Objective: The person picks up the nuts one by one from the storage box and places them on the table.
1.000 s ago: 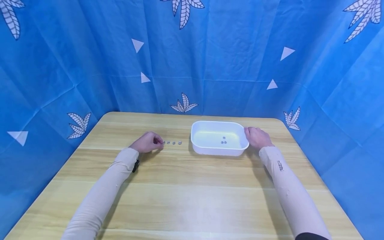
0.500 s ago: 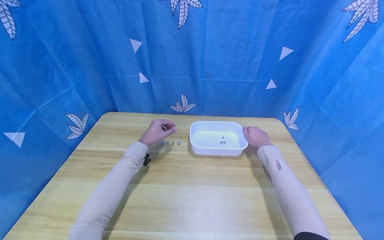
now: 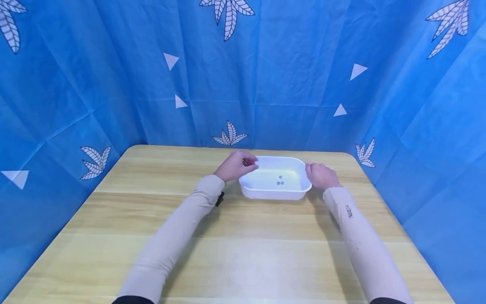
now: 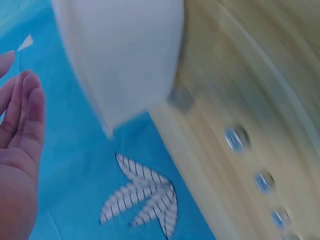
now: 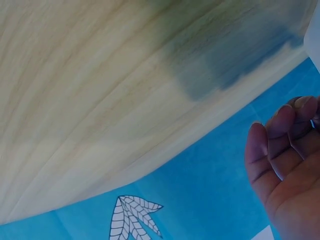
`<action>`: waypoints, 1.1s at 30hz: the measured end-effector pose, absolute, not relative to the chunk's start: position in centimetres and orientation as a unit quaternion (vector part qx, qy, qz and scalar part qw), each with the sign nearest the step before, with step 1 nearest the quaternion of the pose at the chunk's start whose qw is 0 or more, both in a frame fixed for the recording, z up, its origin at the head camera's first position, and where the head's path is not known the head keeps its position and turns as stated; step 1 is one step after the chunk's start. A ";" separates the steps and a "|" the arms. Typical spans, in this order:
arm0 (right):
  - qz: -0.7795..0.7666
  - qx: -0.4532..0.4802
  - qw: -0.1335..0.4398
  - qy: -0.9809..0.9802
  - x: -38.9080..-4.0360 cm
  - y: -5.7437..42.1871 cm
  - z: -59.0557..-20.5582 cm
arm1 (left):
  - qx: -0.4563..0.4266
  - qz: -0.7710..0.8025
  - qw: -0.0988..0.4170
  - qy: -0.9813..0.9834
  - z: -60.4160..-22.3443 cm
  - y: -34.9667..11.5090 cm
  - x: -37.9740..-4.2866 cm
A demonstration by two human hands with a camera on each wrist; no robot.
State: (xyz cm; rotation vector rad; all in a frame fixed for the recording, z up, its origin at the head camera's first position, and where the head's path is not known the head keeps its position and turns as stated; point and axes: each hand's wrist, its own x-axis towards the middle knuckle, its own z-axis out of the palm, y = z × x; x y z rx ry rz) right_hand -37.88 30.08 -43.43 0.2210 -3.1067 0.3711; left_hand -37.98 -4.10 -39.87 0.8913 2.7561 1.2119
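Note:
A white plastic tray (image 3: pixel 271 194) stands at the back of the table with 3 small metal nuts (image 3: pixel 280 183) inside it. My left hand (image 3: pixel 236 166) hovers at the tray's left rim, fingers bent and fingertips over the inside. In the left wrist view a gap shows between thumb and fingers of the left hand (image 4: pixel 22 135), and nothing is seen in it. My right hand (image 3: pixel 322 176) grips the tray's right rim; its curled fingers (image 5: pixel 283 125) show in the right wrist view. Several blurred metal nuts (image 4: pixel 236 138) lie in a line on the table, mostly hidden by the left sleeve in the head view.
The wooden table (image 3: pixel 243 253) reaches back to a blue curtain (image 3: pixel 212 76) with leaf and triangle prints, which also hangs along both sides. The left forearm, in a pale sleeve (image 3: pixel 178 236), crosses over the table between the body and the tray.
My left hand has left the row of nuts, rising and moving right to the tray's left rim. One nut below the row came into sight as it left. The right hand stays on the tray.

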 end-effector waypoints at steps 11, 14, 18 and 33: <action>0.120 0.067 0.018 -0.990 -38.2 30.0 -43.3 | 0.302 0.380 0.022 0.874 -42.1 2.8 -39.0; 0.117 0.068 0.020 -0.991 -38.0 29.9 -43.6 | 0.281 0.384 0.032 0.879 -43.2 3.6 -39.0; 0.114 0.073 0.022 -0.991 -37.9 29.8 -43.9 | 0.252 0.375 0.046 0.891 -44.4 4.1 -38.9; 0.114 0.052 0.024 -0.992 -37.5 29.7 -44.0 | 0.242 0.297 0.070 0.921 -44.5 5.2 -38.4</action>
